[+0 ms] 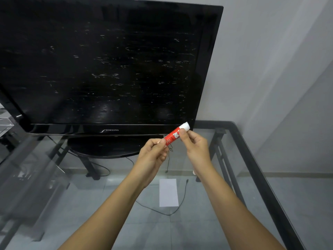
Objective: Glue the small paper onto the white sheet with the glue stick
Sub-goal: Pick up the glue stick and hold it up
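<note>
I hold a red glue stick (173, 135) with a white cap in the air above the glass table, in front of the television's lower edge. My left hand (154, 152) grips its red lower body. The fingers of my right hand (195, 147) pinch it near the white cap end. A small white paper (168, 192) lies flat on the glass below my wrists. I cannot make out a separate larger white sheet.
A large black television (108, 65) on a round base (108, 147) stands at the back of the glass table (252, 195), whose black metal frame (261, 177) runs along the right. A thin black cable (173, 212) lies curled beside the paper. Clear plastic trays (5, 123) sit far left.
</note>
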{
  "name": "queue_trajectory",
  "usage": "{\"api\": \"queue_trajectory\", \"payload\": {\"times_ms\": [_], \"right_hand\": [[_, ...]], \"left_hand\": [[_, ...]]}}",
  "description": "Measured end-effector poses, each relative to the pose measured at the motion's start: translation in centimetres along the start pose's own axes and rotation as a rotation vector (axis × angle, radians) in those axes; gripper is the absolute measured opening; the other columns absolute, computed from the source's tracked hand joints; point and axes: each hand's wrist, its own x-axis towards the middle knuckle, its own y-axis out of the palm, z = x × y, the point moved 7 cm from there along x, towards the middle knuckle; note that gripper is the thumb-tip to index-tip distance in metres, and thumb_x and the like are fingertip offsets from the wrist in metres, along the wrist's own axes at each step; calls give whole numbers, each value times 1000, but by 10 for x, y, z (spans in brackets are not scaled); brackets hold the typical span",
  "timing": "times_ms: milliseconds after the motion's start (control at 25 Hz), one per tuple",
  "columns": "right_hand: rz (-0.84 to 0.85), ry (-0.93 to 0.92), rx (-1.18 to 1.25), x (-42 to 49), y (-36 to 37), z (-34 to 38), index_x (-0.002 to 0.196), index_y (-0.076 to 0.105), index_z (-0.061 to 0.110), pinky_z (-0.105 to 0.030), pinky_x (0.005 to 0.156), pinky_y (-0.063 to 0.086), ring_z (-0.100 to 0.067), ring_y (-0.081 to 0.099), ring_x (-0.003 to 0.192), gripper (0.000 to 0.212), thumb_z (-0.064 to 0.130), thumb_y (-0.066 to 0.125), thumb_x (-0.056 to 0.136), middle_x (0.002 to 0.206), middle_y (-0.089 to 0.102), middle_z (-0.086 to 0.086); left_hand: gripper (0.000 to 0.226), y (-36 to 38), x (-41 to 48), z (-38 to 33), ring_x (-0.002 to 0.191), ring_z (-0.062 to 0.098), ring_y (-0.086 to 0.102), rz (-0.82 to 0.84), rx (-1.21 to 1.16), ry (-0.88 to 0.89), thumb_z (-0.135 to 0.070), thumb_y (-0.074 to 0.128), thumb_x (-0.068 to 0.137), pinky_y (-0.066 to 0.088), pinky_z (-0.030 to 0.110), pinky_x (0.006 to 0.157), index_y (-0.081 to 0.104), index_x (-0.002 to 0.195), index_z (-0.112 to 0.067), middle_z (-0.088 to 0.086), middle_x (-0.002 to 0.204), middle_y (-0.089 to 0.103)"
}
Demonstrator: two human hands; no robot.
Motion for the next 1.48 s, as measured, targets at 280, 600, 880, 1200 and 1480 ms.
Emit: {"api": "queue_trajectory", "payload": {"times_ms": [280, 600, 880, 1200, 1480], "right_hand": [[21, -12, -30, -1, 5, 0, 88, 69, 33, -2, 67, 42, 6, 61, 85, 23, 51, 58, 78, 81, 70, 18], [20, -17, -4, 0, 7, 2, 88, 69, 33, -4, 67, 44, 2, 63, 85, 22, 49, 59, 78, 81, 71, 15], [16, -10, 30, 0, 7, 3, 90, 69, 31, -2, 64, 43, 0, 63, 83, 24, 49, 60, 77, 81, 71, 10], [21, -9, 35, 1, 7, 2, 93, 70, 28, -2, 65, 43, 7, 62, 84, 26, 46, 60, 78, 81, 71, 13], [28, -19, 45, 4, 9, 3, 98, 71, 15, -4, 67, 44, 2, 63, 83, 32, 41, 59, 83, 83, 70, 5]], "left_hand": [[34, -1, -2, 6, 49, 8, 46, 4, -6, -116, -47, 45, 91, 41, 17, 48, 58, 82, -16, 0, 58, 53], [43, -4, -2, 7, 45, 7, 43, 11, 114, -124, -53, 41, 91, 39, 18, 47, 56, 78, -15, -2, 52, 51], [48, -4, 1, 5, 40, 7, 38, 20, 223, -96, -55, 38, 91, 35, 17, 42, 55, 67, -17, -3, 48, 47], [41, -5, 3, -1, 43, 5, 42, -15, 199, 67, -50, 41, 90, 38, 16, 45, 55, 79, -14, -4, 52, 51], [41, -4, 5, 5, 49, 8, 56, 36, -186, -181, -50, 51, 86, 49, 16, 46, 60, 93, -10, 3, 61, 61]]}}
